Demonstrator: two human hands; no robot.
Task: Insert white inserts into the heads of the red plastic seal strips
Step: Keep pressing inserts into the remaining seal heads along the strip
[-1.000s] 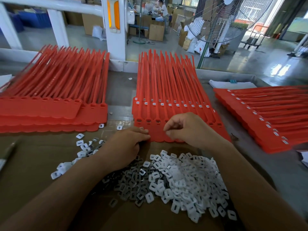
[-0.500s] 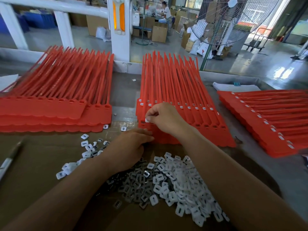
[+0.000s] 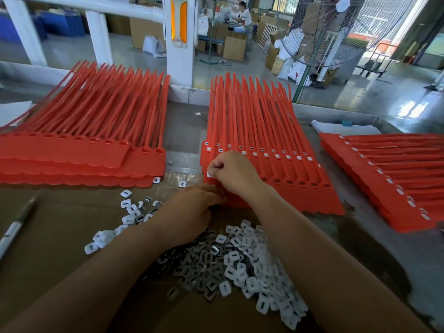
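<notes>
A stack of red seal strips (image 3: 269, 145) lies in the middle of the bench, heads toward me, with white inserts in an upper row of heads. My right hand (image 3: 231, 171) pinches a white insert (image 3: 209, 174) against the leftmost head of the front row. My left hand (image 3: 192, 210) rests with curled fingers at the stack's near left edge; whether it holds anything is hidden. A heap of loose white inserts (image 3: 254, 258), mixed with small grey metal clips (image 3: 192, 265), lies on the cardboard in front of me.
Another red strip stack (image 3: 79, 145) without inserts lies at the left. A stack with inserts (image 3: 394, 174) lies at the right. A pen (image 3: 16, 224) rests on the cardboard at the far left. Scattered inserts (image 3: 129, 212) lie left of my left hand.
My right hand moved from the stack's near edge up and left to the leftmost head, carrying a white insert. My left hand stayed at the stack's near left edge.
</notes>
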